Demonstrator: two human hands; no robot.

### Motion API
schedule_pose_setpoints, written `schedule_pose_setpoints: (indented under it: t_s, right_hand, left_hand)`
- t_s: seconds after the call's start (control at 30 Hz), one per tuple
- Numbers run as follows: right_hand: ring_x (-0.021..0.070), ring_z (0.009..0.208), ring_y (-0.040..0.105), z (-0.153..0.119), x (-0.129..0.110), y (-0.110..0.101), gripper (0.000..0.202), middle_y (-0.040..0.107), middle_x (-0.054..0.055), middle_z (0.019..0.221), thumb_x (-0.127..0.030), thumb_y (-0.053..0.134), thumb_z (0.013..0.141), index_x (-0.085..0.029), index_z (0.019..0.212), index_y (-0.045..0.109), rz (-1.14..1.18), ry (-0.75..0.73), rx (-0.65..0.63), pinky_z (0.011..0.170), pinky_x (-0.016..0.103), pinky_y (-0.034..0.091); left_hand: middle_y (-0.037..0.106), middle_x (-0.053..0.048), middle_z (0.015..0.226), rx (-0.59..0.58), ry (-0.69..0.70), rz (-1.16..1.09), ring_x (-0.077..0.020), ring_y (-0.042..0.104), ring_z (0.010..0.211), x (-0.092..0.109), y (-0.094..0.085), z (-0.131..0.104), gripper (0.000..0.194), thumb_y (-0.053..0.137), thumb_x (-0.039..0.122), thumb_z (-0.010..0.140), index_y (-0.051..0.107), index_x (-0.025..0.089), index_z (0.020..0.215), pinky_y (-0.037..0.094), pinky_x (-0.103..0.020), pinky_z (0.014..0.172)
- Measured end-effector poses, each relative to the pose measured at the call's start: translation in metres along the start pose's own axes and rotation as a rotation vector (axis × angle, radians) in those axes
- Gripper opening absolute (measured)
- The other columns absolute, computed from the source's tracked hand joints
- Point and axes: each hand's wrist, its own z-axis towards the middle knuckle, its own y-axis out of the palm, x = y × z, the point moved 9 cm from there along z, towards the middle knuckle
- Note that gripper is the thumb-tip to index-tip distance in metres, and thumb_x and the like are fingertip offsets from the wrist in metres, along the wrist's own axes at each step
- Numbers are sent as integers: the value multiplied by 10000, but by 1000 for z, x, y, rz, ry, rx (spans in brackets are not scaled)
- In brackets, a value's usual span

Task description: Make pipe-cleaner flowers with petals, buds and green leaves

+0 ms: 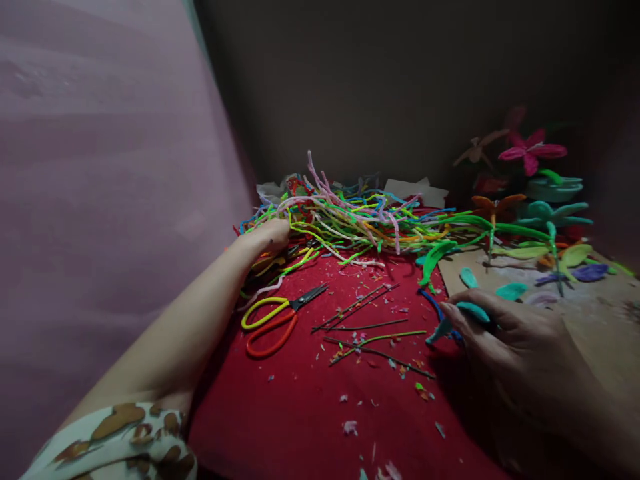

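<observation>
L hand (pixel 279 232): arm extended fwd, wrist bent at the L end of the heap of fuzzy wires (pixel 345 220); fingers are hidden by the wrist & heap, so opening & grip can't be told. R hand (pixel 520 333): thumb & fingers drawn nearly together, pinching a turquoise petal piece (pixel 473 311) above the L edge of the board (pixel 615 300); one petal shows btwn thumb & forefinger, another juts past the thumb. A blue wire (pixel 431 301) runs by the thumb tip. Scissors (pixel 294 308), w/ one yellow & one red-orange handle loop, lie near the L forearm on the red cloth (pixel 300 407), blades pointing to ctr. Thin dark rods (pixel 367 326) lie btwn scissors & R hand, w/ a green wire (pixel 377 339) crossing one rod. Fuzzy scraps (pixel 350 427) are scattered about the cloth. Loose petals, incl. a turquoise petal (pixel 511 291) & a purple petal (pixel 590 273), lie on the board beyond the R hand. At far R: a pink flower (pixel 533 152), an orange flower (pixel 495 203) & a teal flower (pixel 550 213).
</observation>
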Motion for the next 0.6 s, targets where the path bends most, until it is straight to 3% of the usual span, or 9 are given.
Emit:
schedule_pose_setpoints:
  t_s: [0.2, 0.37, 0.6]
  right_hand:
    - [79, 408, 393, 0, 2, 1, 199, 477, -42, 489, -322, 494, 834, -187, 745, 610, 18, 44, -27, 449, 211, 323]
    - [83, 402, 411, 0, 2, -1, 209, 500, -31, 489, -335, 506, 823, -182, 722, 608, 20, 26, -7, 442, 212, 333]
    - [89, 376, 423, 3, -2, -1, 256, 492, -26, 462, -345, 475, 828, -179, 678, 599, 11, 14, -29, 405, 210, 335]
  left_hand:
    - [695, -66, 834, 19, -16, 2, -216, 615, 854, 0, 8, -1, 304, 608, 209, 595, 679, 198, 891, 427, -235, 743]
    - [651, -27, 665, -44, 67, -60, -160, 589, 675, -1, -2, -6, 176, 560, 280, 654, 676, 160, 709, 419, -221, 622]
    - [561, 10, 508, -226, 180, -302, -89, 466, 471, 13, -13, -35, 224, 539, 324, 678, 668, 144, 642, 337, -208, 471]
